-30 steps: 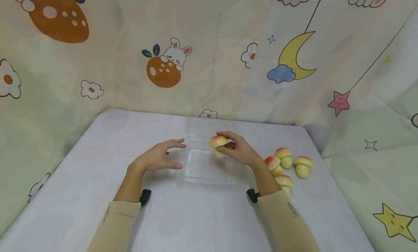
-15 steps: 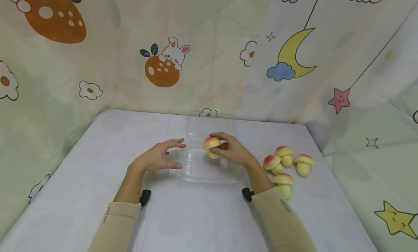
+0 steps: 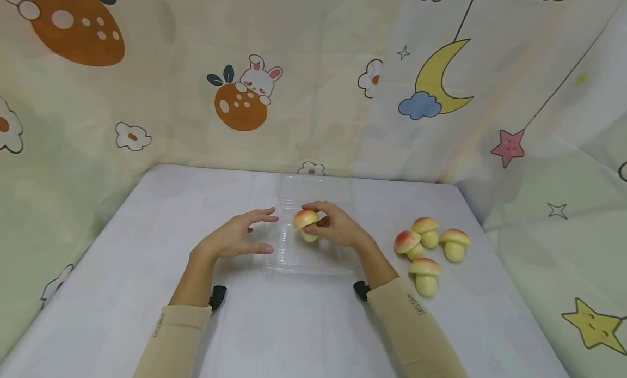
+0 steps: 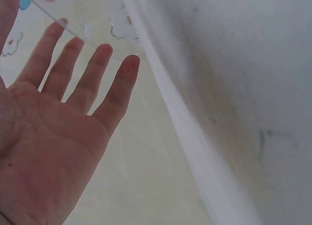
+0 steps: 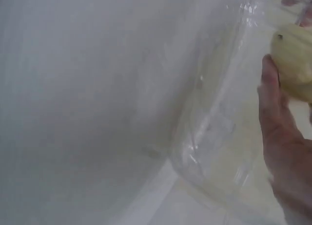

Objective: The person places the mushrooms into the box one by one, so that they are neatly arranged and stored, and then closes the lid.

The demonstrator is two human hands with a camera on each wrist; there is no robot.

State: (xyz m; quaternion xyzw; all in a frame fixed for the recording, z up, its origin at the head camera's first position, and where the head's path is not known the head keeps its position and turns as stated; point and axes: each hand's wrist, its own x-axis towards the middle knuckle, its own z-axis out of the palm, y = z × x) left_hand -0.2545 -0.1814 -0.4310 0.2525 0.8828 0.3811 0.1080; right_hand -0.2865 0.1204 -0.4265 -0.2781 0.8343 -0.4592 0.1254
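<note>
My right hand [image 3: 337, 225] pinches a mushroom-shaped bun [image 3: 306, 219] with a red-tinged yellow cap and pale stem. It is held over the front half of a clear plastic clamshell box [image 3: 313, 261], toward that half's left side. The right wrist view shows the bun's yellow stem end [image 5: 295, 59] against the fingers. My left hand [image 3: 234, 235] stays at the box's left edge, thumb and fingers spread apart with nothing between them. In the left wrist view its palm [image 4: 53, 142] faces the camera and the fingertips overlap the clear plastic.
Several more mushroom-shaped buns lie to the right of the box, among them one at the front [image 3: 426, 277] and one at the far right [image 3: 455, 245]. The box's raised lid [image 3: 315, 188] lies toward the table's back edge. A printed cloth wall [image 3: 313, 95] stands behind the table.
My right hand has carried the mushroom-shaped bun leftward and slightly down over the box. The left hand has held its place, and the buns on the right lie where they were.
</note>
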